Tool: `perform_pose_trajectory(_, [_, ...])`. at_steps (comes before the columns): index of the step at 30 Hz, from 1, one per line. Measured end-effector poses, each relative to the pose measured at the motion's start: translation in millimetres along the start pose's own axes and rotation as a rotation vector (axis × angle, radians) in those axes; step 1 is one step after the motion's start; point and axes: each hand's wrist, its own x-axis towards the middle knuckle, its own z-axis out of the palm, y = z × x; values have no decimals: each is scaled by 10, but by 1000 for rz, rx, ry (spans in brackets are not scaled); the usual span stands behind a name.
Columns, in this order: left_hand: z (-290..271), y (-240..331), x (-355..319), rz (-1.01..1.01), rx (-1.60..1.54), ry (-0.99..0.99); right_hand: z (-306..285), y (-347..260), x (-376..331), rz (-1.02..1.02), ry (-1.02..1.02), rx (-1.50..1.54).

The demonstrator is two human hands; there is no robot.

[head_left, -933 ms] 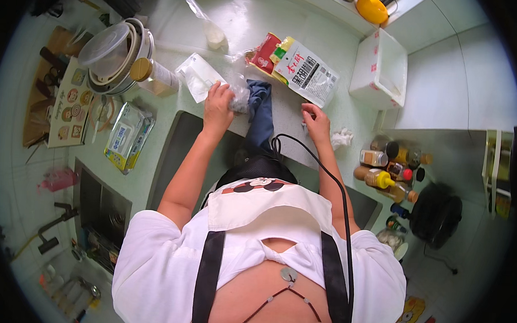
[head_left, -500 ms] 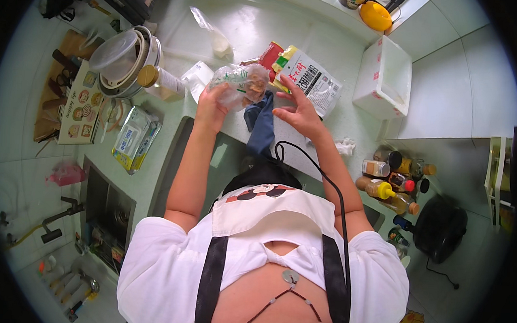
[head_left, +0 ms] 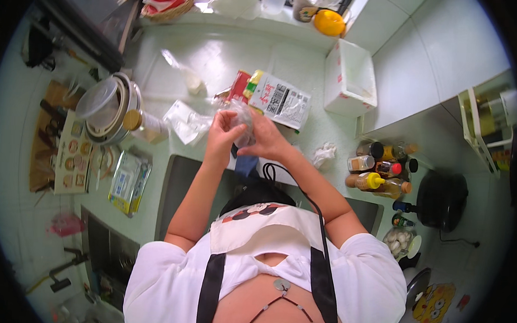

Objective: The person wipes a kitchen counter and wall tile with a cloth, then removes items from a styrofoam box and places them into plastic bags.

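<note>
Both hands are together over the counter's near edge, around a crumpled clear plastic bag (head_left: 243,125). My left hand (head_left: 219,138) grips the bag from its left side with bent fingers. From the right, my right hand (head_left: 266,137) curls around it, the fingers partly behind the plastic. What the bag contains is hidden now; brown pieces showed in it earlier. Just beyond the hands lie a white and yellow food pouch (head_left: 281,99) and a red packet (head_left: 238,87). A white plastic wrapper (head_left: 186,122) lies left of the hands, and blue cloth (head_left: 247,165) hangs below them.
Stacked bowls (head_left: 112,106) and a lidded jar (head_left: 144,125) stand left, above a wipes pack (head_left: 129,182). A white foam box (head_left: 350,79) sits back right. Sauce bottles (head_left: 382,167) cluster right, near crumpled tissue (head_left: 324,155). A small clear bag (head_left: 184,73) lies farther back.
My right hand has closed in from beside the bag onto it. The bag is turned and more bunched between the hands. The view has shifted, showing more of the windowsill.
</note>
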Motion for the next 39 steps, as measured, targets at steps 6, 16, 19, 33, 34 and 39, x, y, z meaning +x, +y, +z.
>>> perform_pose_trajectory(6, [324, 113, -19, -116, -156, -205, -135, -86, -195, 458, 156, 402])
perform_pose_trajectory(16, [400, 78, 154, 451, 588, -237, -552, -26, -535, 601, 157, 564])
perform_pose_trajectory(19, [404, -109, 207, 353, 441, -448, -711, -159, -557, 626, 273, 667])
perform_pose_trajectory(33, [759, -484, -11, -47, 38, -640, -663, -49, -438, 639, 613, 893])
perform_pose_trajectory(34, [750, -518, 10, -102, -36, -550, -669, -41, -429, 635, 581, 906])
perform_pose_trajectory(39, [654, -258, 119, -365, -261, -373, -912, 201, -554, 542, 482, 643])
